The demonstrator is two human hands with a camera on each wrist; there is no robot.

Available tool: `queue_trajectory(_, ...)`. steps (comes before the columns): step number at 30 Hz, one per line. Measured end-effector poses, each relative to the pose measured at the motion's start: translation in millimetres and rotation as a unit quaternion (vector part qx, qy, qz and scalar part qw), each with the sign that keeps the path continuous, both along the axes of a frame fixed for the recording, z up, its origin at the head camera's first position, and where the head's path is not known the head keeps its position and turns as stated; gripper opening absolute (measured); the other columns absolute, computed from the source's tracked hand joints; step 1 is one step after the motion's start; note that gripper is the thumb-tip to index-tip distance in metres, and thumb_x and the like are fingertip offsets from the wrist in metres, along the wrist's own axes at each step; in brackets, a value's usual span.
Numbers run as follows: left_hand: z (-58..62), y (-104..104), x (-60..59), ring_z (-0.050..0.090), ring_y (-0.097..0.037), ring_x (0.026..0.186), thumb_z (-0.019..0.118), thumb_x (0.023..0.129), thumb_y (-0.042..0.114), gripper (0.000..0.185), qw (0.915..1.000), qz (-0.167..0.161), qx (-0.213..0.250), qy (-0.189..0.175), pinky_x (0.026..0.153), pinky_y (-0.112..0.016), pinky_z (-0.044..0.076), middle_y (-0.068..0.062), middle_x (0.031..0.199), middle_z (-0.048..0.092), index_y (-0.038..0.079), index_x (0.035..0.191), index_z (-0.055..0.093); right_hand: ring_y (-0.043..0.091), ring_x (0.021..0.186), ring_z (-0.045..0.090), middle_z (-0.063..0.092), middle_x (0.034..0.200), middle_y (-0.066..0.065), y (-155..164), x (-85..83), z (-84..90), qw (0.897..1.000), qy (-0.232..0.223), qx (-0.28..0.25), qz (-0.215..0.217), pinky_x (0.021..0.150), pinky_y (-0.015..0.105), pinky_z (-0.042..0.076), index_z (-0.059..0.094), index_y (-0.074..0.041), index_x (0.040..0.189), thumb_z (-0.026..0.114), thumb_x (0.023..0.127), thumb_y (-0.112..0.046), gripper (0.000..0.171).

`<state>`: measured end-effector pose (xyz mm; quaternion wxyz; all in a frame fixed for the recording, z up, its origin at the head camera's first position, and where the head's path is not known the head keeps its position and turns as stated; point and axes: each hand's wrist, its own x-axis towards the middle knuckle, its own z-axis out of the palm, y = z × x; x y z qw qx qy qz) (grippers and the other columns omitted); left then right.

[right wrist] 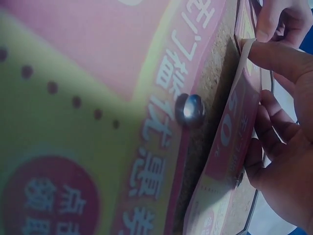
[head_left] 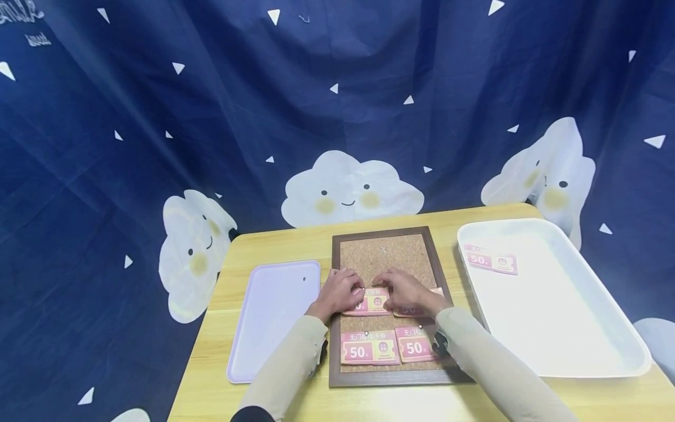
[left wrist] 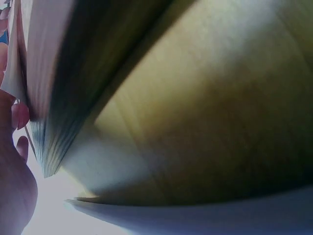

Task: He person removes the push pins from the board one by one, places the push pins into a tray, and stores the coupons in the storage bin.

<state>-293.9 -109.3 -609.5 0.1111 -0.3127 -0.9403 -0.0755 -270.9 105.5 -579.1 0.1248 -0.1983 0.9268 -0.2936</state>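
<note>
On a framed corkboard [head_left: 390,261], my left hand [head_left: 340,291] has curled fingers at the top left of a pink-and-yellow paper coupon [head_left: 377,302]. A small shiny pushpin [head_left: 362,288] shows at its fingertips. My right hand [head_left: 405,291] holds the same coupon's right end, index finger at the top edge and thumb lower down. Partly under the right hand lies a second coupon [head_left: 411,310], its edge lifted off the cork in the right wrist view. Lower on the board, a left coupon [head_left: 369,349] and a right coupon [head_left: 416,346] each carry a round-headed pin.
A lilac tray [head_left: 274,316] lies left of the board, with one small dark piece in it. To the right, a large white tray [head_left: 554,316] contains more coupons [head_left: 490,262] near its upper left corner. A blue cloud-patterned curtain [head_left: 343,88] hangs behind the wooden table [head_left: 211,351].
</note>
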Motion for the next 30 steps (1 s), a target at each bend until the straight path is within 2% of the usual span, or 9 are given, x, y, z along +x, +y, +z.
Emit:
queue_trajectory(7,-0.7,-0.4,0.7,0.051,-0.008,0.085,0.057,0.076,0.039,0.013,0.9999,-0.004,0.008,0.011,0.075,-0.031,0.035,0.014,0.088,0.059,0.030,0.082,0.063,0.009,0.082,0.047,0.048,0.102,-0.009,-2.0,1.0,1.1,0.999,0.001,-0.032,0.003,0.070,0.026,0.041,0.061,-0.027,0.107,0.079,0.053,-0.011,0.059)
queue_trajectory(12,-0.7,-0.5,1.3,0.050,-0.007,0.087,0.056,0.076,0.038,0.012,0.9999,-0.008,0.008,0.012,0.076,-0.031,0.034,0.014,0.088,0.059,0.030,0.082,0.063,0.008,0.083,0.047,0.051,0.102,-0.011,-3.7,1.0,2.4,1.000,-0.006,-0.030,-0.001,0.072,0.026,0.041,0.063,-0.028,0.104,0.079,0.055,-0.011,0.054)
queue_trajectory(18,-1.1,-1.0,2.4,0.051,-0.009,0.084,0.056,0.076,0.036,0.011,0.9993,-0.020,0.017,0.028,0.074,-0.032,0.035,0.013,0.085,0.059,0.028,0.080,0.064,0.009,0.074,0.048,0.058,0.086,-0.009,-4.3,-0.1,1.2,1.000,-0.010,-0.025,0.006,0.066,0.027,0.040,0.065,-0.030,0.096,0.076,0.061,-0.014,0.040)
queue_trajectory(24,-2.5,-0.6,2.0,0.050,-0.008,0.083,0.056,0.077,0.035,0.010,0.9989,-0.024,0.021,0.034,0.073,-0.031,0.035,0.013,0.084,0.058,0.028,0.080,0.063,0.009,0.064,0.049,0.055,0.071,-0.008,-2.2,-0.4,-1.7,0.999,-0.024,-0.027,0.001,0.058,0.026,0.039,0.066,-0.029,0.091,0.073,0.067,-0.018,0.028)
queue_trajectory(27,-2.6,-0.6,2.4,0.051,-0.008,0.083,0.056,0.077,0.034,0.010,0.9988,-0.024,0.024,0.036,0.073,-0.030,0.035,0.013,0.084,0.058,0.027,0.080,0.063,0.009,0.064,0.050,0.056,0.073,-0.009,-2.0,0.0,-1.7,0.999,-0.036,-0.035,-0.006,0.059,0.027,0.040,0.067,-0.027,0.092,0.071,0.069,-0.020,0.025)
queue_trajectory(30,-2.1,-0.6,3.0,0.053,-0.007,0.084,0.056,0.077,0.034,0.010,0.9986,-0.025,0.030,0.035,0.074,-0.030,0.035,0.014,0.083,0.057,0.027,0.080,0.063,0.008,0.070,0.052,0.059,0.083,-0.010,-2.9,0.4,-1.4,0.998,-0.047,-0.045,-0.017,0.065,0.027,0.041,0.066,-0.026,0.094,0.071,0.070,-0.021,0.025)
